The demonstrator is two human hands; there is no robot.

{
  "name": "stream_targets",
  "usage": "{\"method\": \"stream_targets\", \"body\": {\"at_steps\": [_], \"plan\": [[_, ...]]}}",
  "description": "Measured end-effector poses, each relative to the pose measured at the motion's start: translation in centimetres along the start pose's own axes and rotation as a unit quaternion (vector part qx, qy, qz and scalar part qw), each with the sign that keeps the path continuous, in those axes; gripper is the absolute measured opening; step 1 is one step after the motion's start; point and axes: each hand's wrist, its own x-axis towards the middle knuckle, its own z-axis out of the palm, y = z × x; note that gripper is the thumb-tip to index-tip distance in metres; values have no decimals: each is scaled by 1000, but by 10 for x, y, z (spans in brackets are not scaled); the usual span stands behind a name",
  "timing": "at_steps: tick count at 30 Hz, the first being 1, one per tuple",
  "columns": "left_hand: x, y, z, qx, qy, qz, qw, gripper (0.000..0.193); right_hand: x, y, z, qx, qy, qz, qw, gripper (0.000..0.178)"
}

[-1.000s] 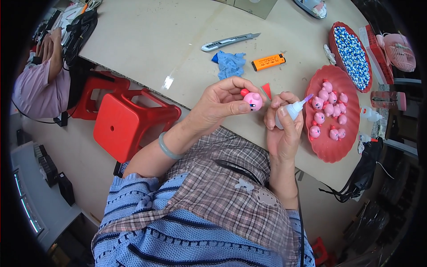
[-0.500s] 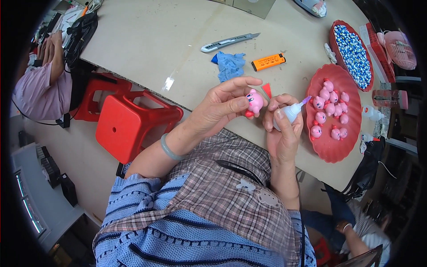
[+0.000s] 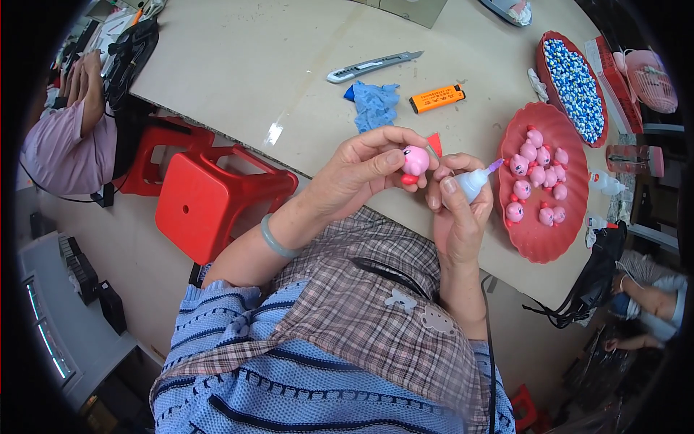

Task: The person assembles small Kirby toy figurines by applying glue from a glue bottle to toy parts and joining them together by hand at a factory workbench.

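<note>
Red plastic formed the stool (image 3: pixel 191 206) beside the near edge of the tabletop (image 3: pixel 238 65). Above that edge, the person's left hand (image 3: pixel 361 168) pinched a pink figurine (image 3: pixel 415 159) between thumb and fingers, red foot downward. Farther in lay a grey utility knife (image 3: pixel 369 67), blue cloth (image 3: pixel 376 108) and orange lighter (image 3: pixel 437 98). The right hand (image 3: pixel 463 217) gripped a white bottle (image 3: pixel 473 184), nozzle (image 3: pixel 495 166) toward the scalloped tray (image 3: pixel 535 244) of similar figures (image 3: pixel 537 176) near the tabletop's right edge.

Bright, even light; small glint on the table (image 3: pixel 238 79); edges bent, corners black
</note>
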Motion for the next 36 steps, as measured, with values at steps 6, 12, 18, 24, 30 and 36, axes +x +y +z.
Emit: {"method": "stream_targets", "body": {"at_steps": [6, 12, 18, 24, 30, 36], "plan": [[2, 4, 4, -19, -4, -4, 1000, 30, 0, 0, 1, -1, 8, 0, 1000, 23], [3, 5, 5, -50, -15, -8, 999, 26, 0, 0, 2, -3, 7, -3, 1000, 22], [2, 2, 2, -46, -21, -12, 999, 27, -1, 0, 1, -10, 3, -7, 1000, 22], [1, 1, 3, -1, -8, -1, 1000, 27, -2, 0, 3, -11, 6, -3, 1000, 23], [-2, 2, 11, 45, 27, 12, 999, 34, -3, 4, 3, -117, 15, -35, 992, 21], [-5, 1, 18, 137, 30, 17, 990, 42, -2, 4, 9, -245, 30, -87, 965, 18]]}}
